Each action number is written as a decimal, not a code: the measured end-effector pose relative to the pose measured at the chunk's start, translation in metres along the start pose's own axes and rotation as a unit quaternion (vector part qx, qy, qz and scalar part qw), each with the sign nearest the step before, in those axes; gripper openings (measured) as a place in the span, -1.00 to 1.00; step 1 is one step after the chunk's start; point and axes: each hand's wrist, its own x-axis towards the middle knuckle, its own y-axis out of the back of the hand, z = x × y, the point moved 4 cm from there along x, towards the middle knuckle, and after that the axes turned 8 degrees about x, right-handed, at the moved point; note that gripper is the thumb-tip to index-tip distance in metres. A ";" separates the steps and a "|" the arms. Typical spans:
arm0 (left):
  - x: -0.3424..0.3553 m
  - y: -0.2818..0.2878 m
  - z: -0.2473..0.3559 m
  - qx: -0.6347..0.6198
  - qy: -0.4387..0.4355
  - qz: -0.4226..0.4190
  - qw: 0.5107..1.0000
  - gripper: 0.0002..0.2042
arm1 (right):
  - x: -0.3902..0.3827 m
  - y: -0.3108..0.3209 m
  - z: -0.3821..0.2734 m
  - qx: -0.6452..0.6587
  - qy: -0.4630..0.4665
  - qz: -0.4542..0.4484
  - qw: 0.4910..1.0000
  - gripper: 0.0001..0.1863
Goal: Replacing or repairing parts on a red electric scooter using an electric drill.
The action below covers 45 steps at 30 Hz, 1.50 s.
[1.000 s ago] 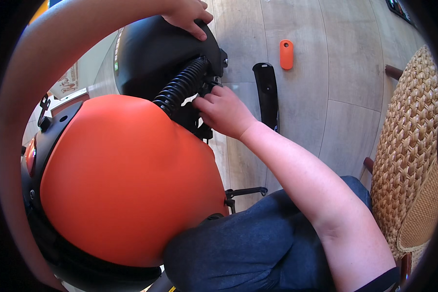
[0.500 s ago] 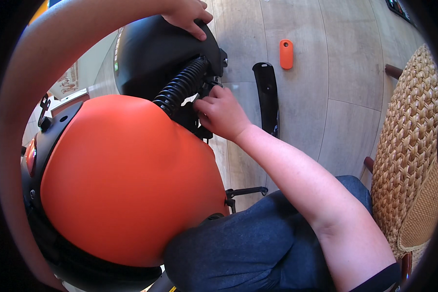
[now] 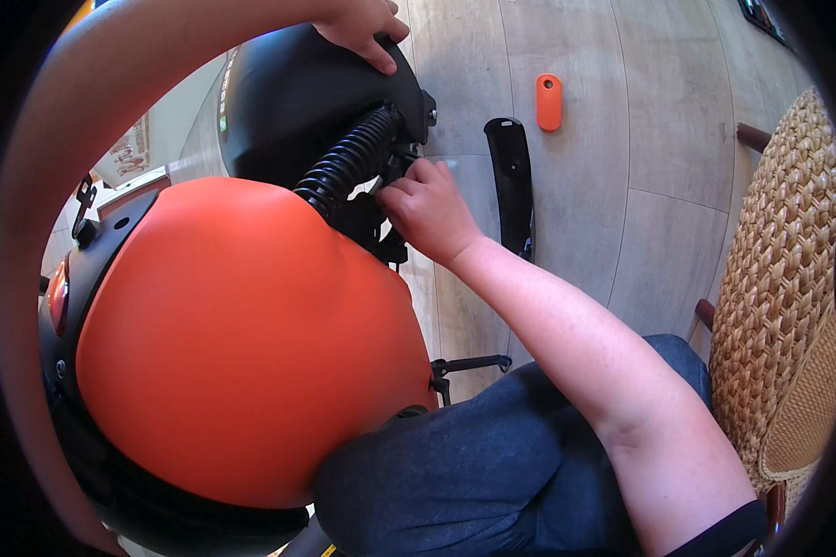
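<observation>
Before me lies a vehicle with a smooth orange body panel [image 3: 241, 343] and a black coil-spring shock absorber [image 3: 353, 162]. Beyond the spring is a rounded black cover [image 3: 288, 102], perhaps a mudguard or wheel. My left hand [image 3: 362, 37] reaches round from the left and rests on the cover's far edge, thumb and fingers apart. Beside the spring's lower right side, my right hand [image 3: 432, 212] is closed, fingertips pinched at dark small parts [image 3: 395, 167] near the cover. What sits between those fingertips is hidden.
On the wooden floor [image 3: 585, 176] lie a long curved black plastic piece [image 3: 511, 181] and a small orange rounded piece [image 3: 549, 102] with a hole. A woven wicker chair [image 3: 780, 297] stands at right. A black stand-like bar [image 3: 474, 364] juts out near my knee [image 3: 418, 473].
My right hand's fingers have shifted very slightly at the parts by the spring. My left hand stays on the black cover, and the whole view has moved a little.
</observation>
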 end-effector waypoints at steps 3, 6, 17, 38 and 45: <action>0.001 0.001 0.001 0.002 0.002 -0.007 1.000 -0.28 | -0.001 0.002 -0.002 -0.007 -0.001 0.017 1.000 -0.93; 0.000 0.000 0.000 -0.004 0.002 -0.012 1.000 -0.27 | -0.002 0.003 -0.005 -0.012 -0.011 0.023 1.000 -0.93; 0.000 0.002 -0.001 -0.008 -0.008 -0.008 1.000 -0.27 | -0.002 -0.001 -0.002 0.010 -0.037 0.030 0.999 -0.95; 0.007 -0.001 -0.003 -0.010 -0.004 -0.019 1.000 -0.26 | -0.001 -0.005 -0.004 -0.022 -0.014 0.057 0.998 -0.98; 0.007 -0.001 -0.003 -0.010 0.000 -0.024 1.000 -0.26 | -0.001 -0.004 -0.005 -0.023 0.001 0.033 0.999 -0.94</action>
